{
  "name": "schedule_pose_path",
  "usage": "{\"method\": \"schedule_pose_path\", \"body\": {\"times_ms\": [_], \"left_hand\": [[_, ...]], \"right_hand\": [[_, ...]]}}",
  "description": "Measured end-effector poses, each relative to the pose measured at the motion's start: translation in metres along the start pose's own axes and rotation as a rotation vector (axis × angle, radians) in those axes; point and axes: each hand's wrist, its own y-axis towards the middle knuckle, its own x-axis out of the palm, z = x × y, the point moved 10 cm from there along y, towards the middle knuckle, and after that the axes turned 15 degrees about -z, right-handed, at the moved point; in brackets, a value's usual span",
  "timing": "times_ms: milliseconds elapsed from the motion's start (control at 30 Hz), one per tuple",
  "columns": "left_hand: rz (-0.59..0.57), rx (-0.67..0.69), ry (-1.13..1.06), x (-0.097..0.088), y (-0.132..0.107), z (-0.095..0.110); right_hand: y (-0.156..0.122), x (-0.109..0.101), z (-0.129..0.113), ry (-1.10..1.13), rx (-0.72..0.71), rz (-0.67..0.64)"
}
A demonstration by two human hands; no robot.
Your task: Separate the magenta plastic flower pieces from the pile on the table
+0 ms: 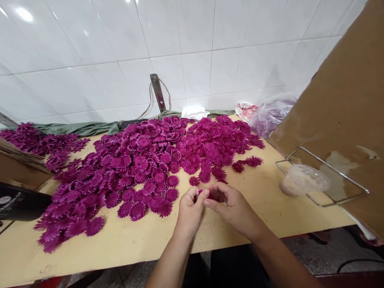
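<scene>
My left hand (193,202) and my right hand (226,202) meet over the front of the table, thumbs almost touching. Between their fingers is a magenta artificial flower piece (211,195), mostly hidden by the fingers. Both hands are closed on it. Just beyond them lies a big heap of magenta flower pieces (141,154) with toothed, petal-like rims. To its right spreads a second heap of flatter, looser flower pieces (214,138). A few single pieces (204,176) lie close to my fingertips.
A clear plastic tub (304,180) stands by a bent metal wire frame (339,174), beside a large cardboard sheet (333,116). At left are a black cup (24,202), a cardboard box (22,164) and star-shaped magenta pieces (45,140). A plastic bag (271,114) sits at the back right.
</scene>
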Motion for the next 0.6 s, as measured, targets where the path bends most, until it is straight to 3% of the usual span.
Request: {"method": "schedule_pose_path", "body": {"times_ms": [133, 300, 400, 467, 533, 600], "left_hand": [[-0.005, 0.012, 0.009, 0.002, -0.001, 0.000], [-0.023, 0.066, 0.050, 0.008, -0.002, 0.012], [-0.024, 0.096, 0.090, 0.007, -0.007, 0.021], [-0.014, 0.098, 0.110, 0.003, -0.010, 0.025], [0.006, 0.094, 0.106, -0.002, -0.012, 0.027], [0.018, 0.084, 0.086, -0.004, -0.010, 0.027]], "right_hand": [[0.004, -0.002, 0.003, 0.012, -0.020, -0.010], [-0.001, -0.019, -0.010, -0.279, -0.033, 0.197], [-0.009, -0.056, -0.012, -0.405, -0.025, 0.431], [-0.019, -0.090, -0.001, -0.344, 0.023, 0.623], [-0.020, -0.112, 0.016, -0.164, 0.025, 0.665], [-0.013, -0.119, 0.028, -0.027, 0.014, 0.612]]}}
